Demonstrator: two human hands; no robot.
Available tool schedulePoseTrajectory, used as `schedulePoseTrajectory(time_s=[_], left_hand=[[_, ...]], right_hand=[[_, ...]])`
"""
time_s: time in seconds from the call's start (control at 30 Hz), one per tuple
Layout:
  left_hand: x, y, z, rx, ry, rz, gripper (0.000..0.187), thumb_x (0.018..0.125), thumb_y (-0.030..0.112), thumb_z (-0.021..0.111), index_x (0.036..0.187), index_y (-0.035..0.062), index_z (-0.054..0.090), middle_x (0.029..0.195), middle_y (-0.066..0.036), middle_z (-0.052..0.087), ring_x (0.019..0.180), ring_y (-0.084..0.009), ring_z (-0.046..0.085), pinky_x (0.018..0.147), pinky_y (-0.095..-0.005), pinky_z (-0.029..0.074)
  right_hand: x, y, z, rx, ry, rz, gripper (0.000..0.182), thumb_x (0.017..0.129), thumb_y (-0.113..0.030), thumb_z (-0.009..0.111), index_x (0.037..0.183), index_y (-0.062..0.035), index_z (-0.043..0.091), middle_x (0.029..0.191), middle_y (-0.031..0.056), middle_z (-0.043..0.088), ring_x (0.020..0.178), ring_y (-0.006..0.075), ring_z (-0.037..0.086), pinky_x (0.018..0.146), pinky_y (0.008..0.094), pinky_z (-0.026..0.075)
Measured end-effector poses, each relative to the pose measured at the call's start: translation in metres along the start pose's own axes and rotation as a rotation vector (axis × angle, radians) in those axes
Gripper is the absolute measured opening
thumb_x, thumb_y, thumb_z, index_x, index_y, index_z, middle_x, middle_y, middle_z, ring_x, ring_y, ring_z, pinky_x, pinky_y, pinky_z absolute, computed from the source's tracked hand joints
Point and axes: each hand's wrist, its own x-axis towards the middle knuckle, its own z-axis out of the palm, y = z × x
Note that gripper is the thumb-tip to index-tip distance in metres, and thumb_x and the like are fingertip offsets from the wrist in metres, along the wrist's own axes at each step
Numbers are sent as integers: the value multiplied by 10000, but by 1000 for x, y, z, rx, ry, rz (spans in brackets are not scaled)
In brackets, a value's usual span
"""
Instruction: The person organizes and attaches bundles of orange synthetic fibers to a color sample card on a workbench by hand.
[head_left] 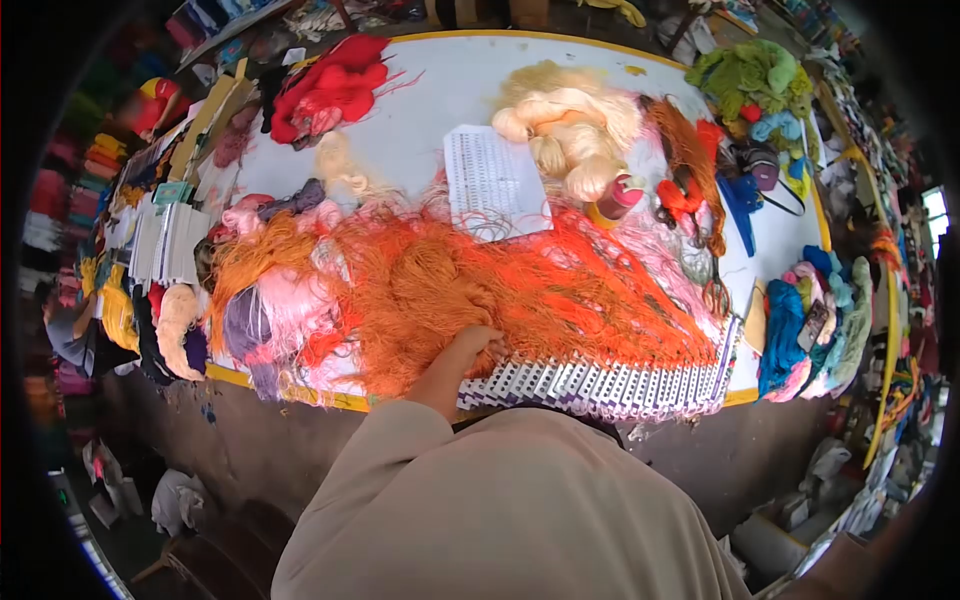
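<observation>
My left hand [483, 342] reaches over the front of the table. Its fingers are curled into a thick mass of rust-orange thread [425, 300], closed on some strands. Just right of the hand, a long row of white punched cards [610, 385] lies along the front edge. Brighter orange-red thread [600, 290] fans out behind these cards. Behind the thread lies a white printed sheet [490, 180] with rows of marks. At the lower right edge only a blurred bit of my right arm shows; the right hand is out of sight.
The white table [420, 85] carries red yarn [330, 90], cream skeins [575, 130], a thread cone [615, 200], green yarn [755, 75] and blue skeins [785, 335]. White cards [165, 245] are stacked at left. Another person [70, 335] is at the far left.
</observation>
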Motion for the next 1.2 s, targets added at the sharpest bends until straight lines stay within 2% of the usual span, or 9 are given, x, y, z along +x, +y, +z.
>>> schedulePoseTrajectory(time_s=[0.17, 0.27, 0.37, 0.6, 0.87, 1.07, 1.13, 1.17, 1.2], left_hand=[[2, -2, -1, 3, -9, 55, 259, 907, 178, 578, 907, -79, 608, 765, -177, 682, 634, -268, 650, 595, -366, 529], [5, -6, -3, -67, -46, 43, 238, 906, 174, 574, 902, -60, 616, 792, -183, 677, 698, -283, 667, 598, -379, 536], [8, -5, -4, -17, -36, 22, 260, 909, 216, 584, 884, -39, 631, 817, -148, 686, 756, -240, 660, 666, -338, 517], [12, -6, -5, -38, -42, 0, 224, 931, 204, 565, 887, -11, 613, 809, -99, 655, 734, -206, 669, 601, -313, 514], [5, 1, 2, 24, 9, -39, 238, 932, 211, 570, 862, -13, 611, 754, -118, 664, 682, -213, 655, 590, -320, 525], [9, -2, 1, 32, 43, -28, 222, 927, 206, 583, 868, -7, 609, 755, -116, 673, 671, -198, 655, 580, -309, 521], [8, 0, 3, 45, 39, -32, 217, 930, 213, 584, 866, 7, 611, 761, -109, 681, 674, -182, 661, 576, -289, 515], [4, 3, 6, 73, 57, -32, 217, 927, 213, 586, 874, 4, 611, 765, -107, 681, 684, -185, 661, 584, -292, 513], [1, 4, 8, 103, 75, -34, 218, 924, 214, 589, 881, 2, 611, 769, -105, 681, 694, -188, 661, 592, -295, 510]], right_hand=[[-5, -10, -2, -33, 23, 6, 366, 820, -47, 667, 1163, -135, 575, 1170, -27, 581, 1116, 121, 515, 926, 304, 451], [-6, -16, -6, -53, 9, 39, 363, 820, -46, 667, 1160, -137, 579, 1168, -30, 582, 1115, 119, 515, 925, 303, 451], [-4, -26, -7, -80, -11, 76, 360, 819, -44, 667, 1156, -138, 582, 1166, -33, 583, 1114, 117, 516, 925, 302, 451], [-9, -52, -6, -146, 11, 171, 353, 818, -40, 667, 1147, -142, 591, 1160, -39, 587, 1112, 112, 516, 925, 300, 451], [3, -76, -14, -182, 12, 131, 345, 816, -36, 667, 1136, -146, 601, 1154, -46, 590, 1109, 107, 517, 924, 298, 451], [-15, -81, -27, -126, 52, 140, 305, 797, 29, 669, 1049, -134, 615, 1028, -60, 583, 981, 101, 541, 857, 262, 474], [-20, -82, -38, -185, -85, 100, 302, 790, 29, 675, 1036, -138, 619, 1022, -63, 578, 963, 103, 541, 857, 265, 475], [-24, -66, -38, -89, -20, -111, 335, 790, 22, 681, 1074, -145, 621, 1068, -59, 581, 1017, 112, 535, 864, 266, 470], [-18, -74, -31, -177, 32, -35, 350, 790, 20, 684, 1090, -149, 620, 1094, -57, 581, 1051, 113, 527, 865, 267, 469]])
